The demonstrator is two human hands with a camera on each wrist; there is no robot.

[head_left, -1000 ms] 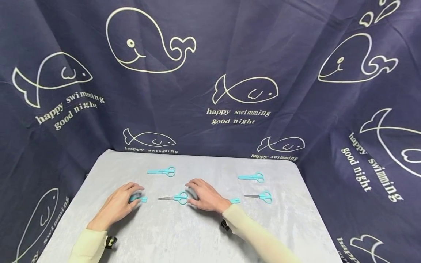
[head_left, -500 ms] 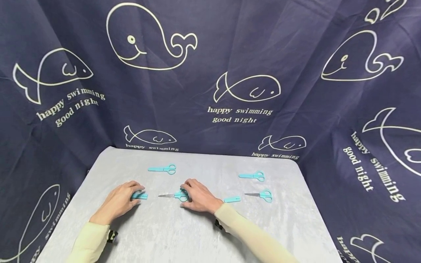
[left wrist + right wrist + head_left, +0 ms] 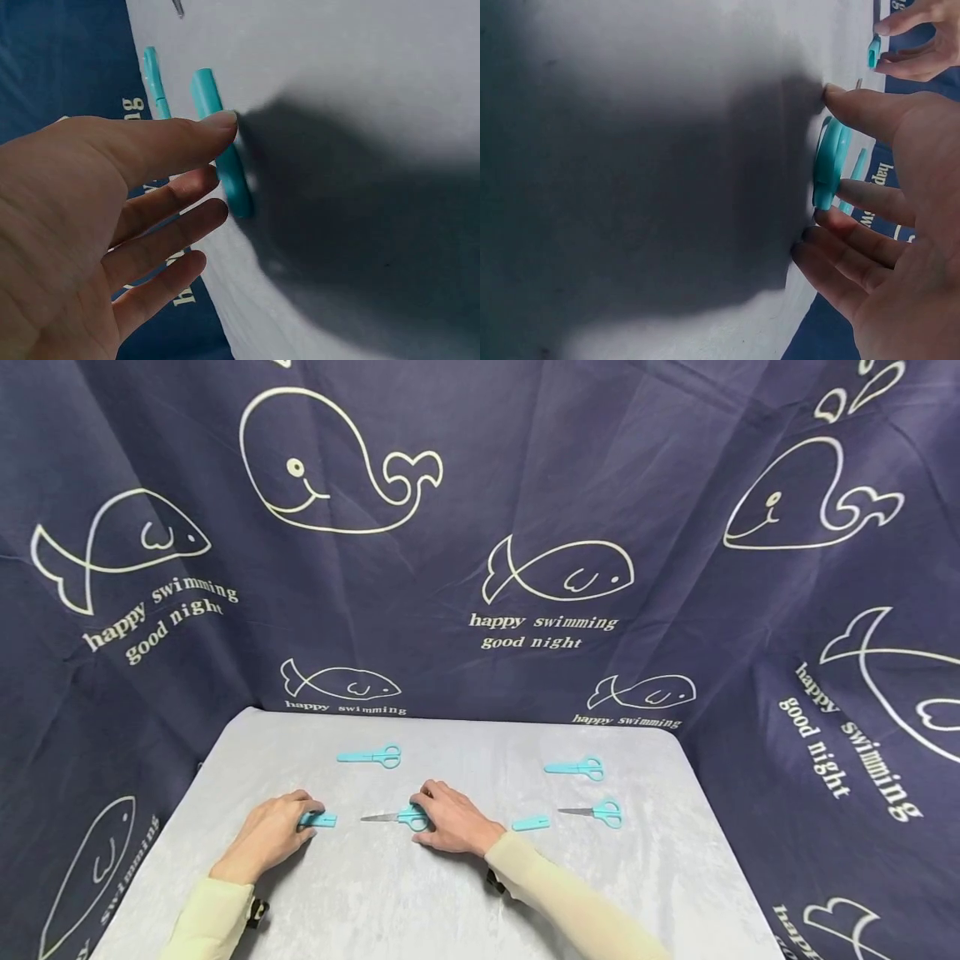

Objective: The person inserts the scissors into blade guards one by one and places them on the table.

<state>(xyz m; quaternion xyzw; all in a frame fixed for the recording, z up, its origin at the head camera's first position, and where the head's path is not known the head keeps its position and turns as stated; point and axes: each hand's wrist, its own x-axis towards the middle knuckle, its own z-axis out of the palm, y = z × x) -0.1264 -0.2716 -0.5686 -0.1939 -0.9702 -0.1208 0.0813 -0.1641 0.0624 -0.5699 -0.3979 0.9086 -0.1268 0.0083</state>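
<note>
A grey table (image 3: 420, 902) bears turquoise scissors (image 3: 607, 812) and sheaths (image 3: 531, 822).

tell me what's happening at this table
A person's left hand pinches a turquoise blade cover; the right hand has its fingers round turquoise scissors, their bare blades pointing toward that cover but apart from it. Right of them lie uncovered scissors and a second cover. Farther back lie two sheathed pairs.

My left hand (image 3: 270, 828) bracketed a slim turquoise plastic sheath (image 3: 322, 820), my right hand (image 3: 453, 818) turquoise-handled, metal-bladed scissors (image 3: 407, 817), over a pale grey table (image 3: 405, 906).
</note>
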